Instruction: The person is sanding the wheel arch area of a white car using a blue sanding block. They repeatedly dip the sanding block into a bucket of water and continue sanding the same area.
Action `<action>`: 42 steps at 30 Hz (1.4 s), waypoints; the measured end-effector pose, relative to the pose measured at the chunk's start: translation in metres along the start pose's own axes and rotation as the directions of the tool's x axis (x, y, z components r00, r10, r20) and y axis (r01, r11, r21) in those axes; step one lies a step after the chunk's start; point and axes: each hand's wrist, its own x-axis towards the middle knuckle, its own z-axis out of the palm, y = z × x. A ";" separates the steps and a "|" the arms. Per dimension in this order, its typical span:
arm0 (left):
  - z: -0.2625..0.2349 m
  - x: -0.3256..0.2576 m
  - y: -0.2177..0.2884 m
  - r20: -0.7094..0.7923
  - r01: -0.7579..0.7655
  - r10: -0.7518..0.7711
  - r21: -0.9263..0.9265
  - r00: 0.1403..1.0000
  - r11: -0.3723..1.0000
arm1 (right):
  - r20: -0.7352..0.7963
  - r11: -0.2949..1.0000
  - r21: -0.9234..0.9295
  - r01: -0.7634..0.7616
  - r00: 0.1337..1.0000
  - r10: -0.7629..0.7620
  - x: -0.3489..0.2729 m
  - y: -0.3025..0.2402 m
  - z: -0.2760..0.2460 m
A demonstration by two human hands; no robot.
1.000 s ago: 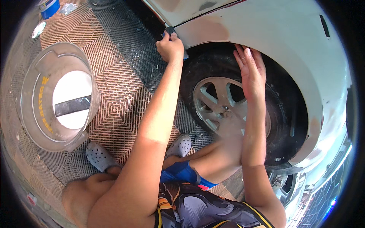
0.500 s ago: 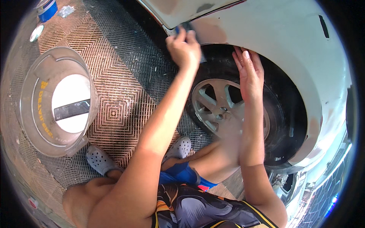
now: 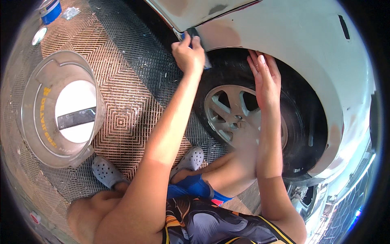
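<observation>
My left hand (image 3: 189, 57) is closed around a dark and blue sanding block (image 3: 192, 33), held against the lower edge of the white car fender (image 3: 276, 24) just behind the wheel arch. A greyish edge of it shows beneath my fingers; the rest is covered by my hand. Brownish filler (image 3: 221, 34) spreads over the fender right beside the block. My right hand (image 3: 267, 75) rests with fingers stretched out, their tips at the rim of the wheel arch above the tyre (image 3: 298, 118). Nothing is in that hand.
A clear plastic bucket (image 3: 30, 118) stands at the left, with whitish liquid and a dark flat bar inside. Farther off are a blue can (image 3: 51, 14), a round lid (image 3: 39, 36) and a crumpled clear piece (image 3: 70, 13). Grid mats (image 3: 122, 97) cover the floor.
My left hand has slid a little to the left along the fender edge with the sanding block. The right hand has stayed almost in place.
</observation>
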 end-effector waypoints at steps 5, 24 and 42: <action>0.008 0.031 -0.025 0.043 0.301 -0.298 -0.140 0.954 0.943 | -0.001 0.999 0.052 -0.006 1.000 0.006 0.005 0.000 0.002; 0.010 -0.044 0.070 -0.195 -0.244 0.194 -0.276 0.961 0.930 | -0.047 1.000 -0.013 0.013 0.999 -0.014 -0.003 0.005 -0.003; 0.006 -0.016 0.055 -0.179 -0.292 0.266 -0.136 0.947 0.947 | -0.028 0.999 0.053 -0.004 1.000 0.006 0.002 0.006 -0.005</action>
